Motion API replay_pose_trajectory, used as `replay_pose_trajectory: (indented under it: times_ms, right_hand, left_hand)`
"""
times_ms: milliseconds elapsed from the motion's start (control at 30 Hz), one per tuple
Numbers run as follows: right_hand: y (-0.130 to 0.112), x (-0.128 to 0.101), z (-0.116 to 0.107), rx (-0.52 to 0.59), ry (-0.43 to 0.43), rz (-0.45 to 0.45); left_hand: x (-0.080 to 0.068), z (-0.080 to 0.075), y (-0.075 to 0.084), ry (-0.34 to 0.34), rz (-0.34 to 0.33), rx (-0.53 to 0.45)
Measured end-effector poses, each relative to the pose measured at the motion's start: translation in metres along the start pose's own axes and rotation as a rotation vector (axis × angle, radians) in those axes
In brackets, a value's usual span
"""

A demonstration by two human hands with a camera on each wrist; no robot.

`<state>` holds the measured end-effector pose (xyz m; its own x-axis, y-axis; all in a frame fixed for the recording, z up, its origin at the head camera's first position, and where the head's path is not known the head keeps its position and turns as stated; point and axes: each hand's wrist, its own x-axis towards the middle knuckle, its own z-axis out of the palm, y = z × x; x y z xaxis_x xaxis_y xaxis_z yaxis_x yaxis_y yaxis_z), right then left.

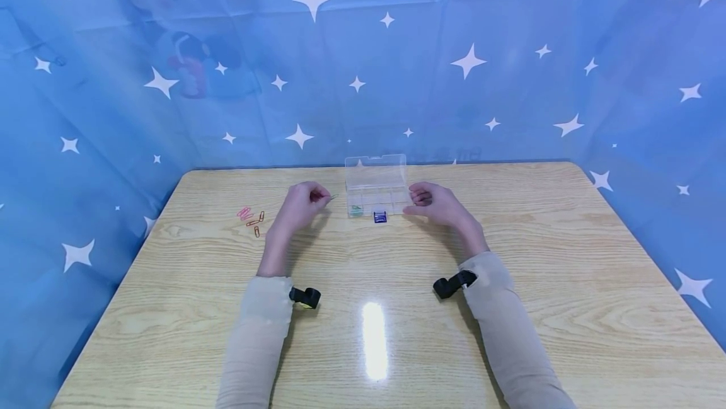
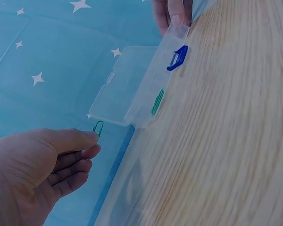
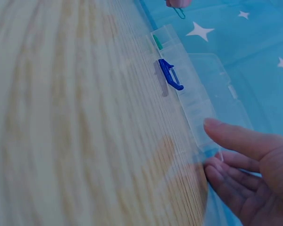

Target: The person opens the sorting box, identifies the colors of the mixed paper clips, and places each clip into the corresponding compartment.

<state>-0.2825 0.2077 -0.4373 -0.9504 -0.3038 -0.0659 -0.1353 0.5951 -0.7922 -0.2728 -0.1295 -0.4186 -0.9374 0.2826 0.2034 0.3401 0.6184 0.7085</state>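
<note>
Between thumb and forefinger my left hand (image 1: 303,203) pinches a green paper clip (image 2: 98,127), held in the air just left of the box. The clear plastic compartment box (image 1: 370,201) has its lid (image 2: 125,80) raised at the back and a blue latch (image 1: 380,217) hanging at the front. Several green paper clips (image 2: 157,101) lie in its front left compartment. My right hand (image 1: 439,203) holds the box's right end, the thumb (image 3: 226,134) at the front corner and curled fingers at the side.
On the table (image 1: 351,270), left of my left hand, lie pink paper clips (image 1: 245,213) and several orange-brown paper clips (image 1: 257,231). A blue star-patterned cloth (image 1: 363,50) hangs behind the table's far edge. Each sleeve carries a black wrist camera (image 1: 306,297).
</note>
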Motion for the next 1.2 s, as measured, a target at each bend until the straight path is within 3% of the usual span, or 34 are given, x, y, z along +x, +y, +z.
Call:
replay_pose_trajectory:
  times_ms: [767, 1200]
  right_hand:
    - [0.0, 0.001, -0.001, 0.005, -0.002, 0.012]
    - [0.0, 0.001, -0.002, 0.002, -0.005, 0.011]
  left_hand:
    - [0.013, 0.025, 0.023, -0.039, 0.004, -0.05]
    - [0.016, 0.038, 0.019, -0.058, 0.03, -0.049]
